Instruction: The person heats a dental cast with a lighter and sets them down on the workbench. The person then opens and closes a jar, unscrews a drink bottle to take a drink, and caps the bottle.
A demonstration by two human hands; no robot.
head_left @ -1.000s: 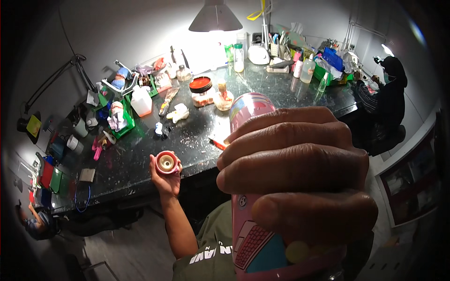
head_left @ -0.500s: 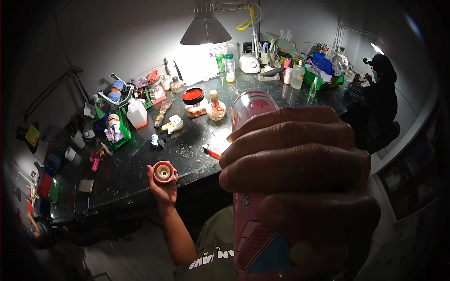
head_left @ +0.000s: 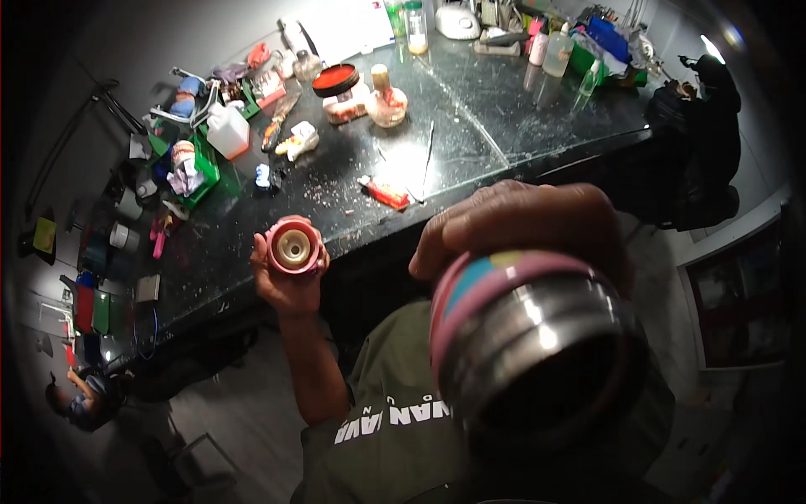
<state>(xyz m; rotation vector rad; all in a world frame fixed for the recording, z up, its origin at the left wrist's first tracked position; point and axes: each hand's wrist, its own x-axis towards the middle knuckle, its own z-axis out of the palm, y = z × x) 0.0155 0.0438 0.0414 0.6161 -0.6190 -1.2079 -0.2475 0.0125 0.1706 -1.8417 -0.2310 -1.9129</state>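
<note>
My right hand (head_left: 529,218) is wrapped round a pink flask (head_left: 483,286) with coloured patches, close to the camera. The flask is tilted with its bare steel neck toward me, and its opening looks dark; what is inside cannot be seen. Farther off, at the bench's front edge, my left hand (head_left: 287,290) holds a round pink cap (head_left: 294,244). The cap's hollow, pale inside faces up, with a small hole or dark spot in its centre.
A dark bench (head_left: 478,109) carries a red-topped jar (head_left: 346,101), a round glass bottle (head_left: 386,109), a red tube (head_left: 388,195), a thin tool (head_left: 429,155) and a white jug (head_left: 227,130). Green trays (head_left: 201,172) hold clutter. One person (head_left: 705,126) sits at right, another (head_left: 88,395) far left.
The flask has tipped over, so its steel neck now points toward me. My right hand has turned with it. The view has tilted downward; my left hand still holds the cap.
</note>
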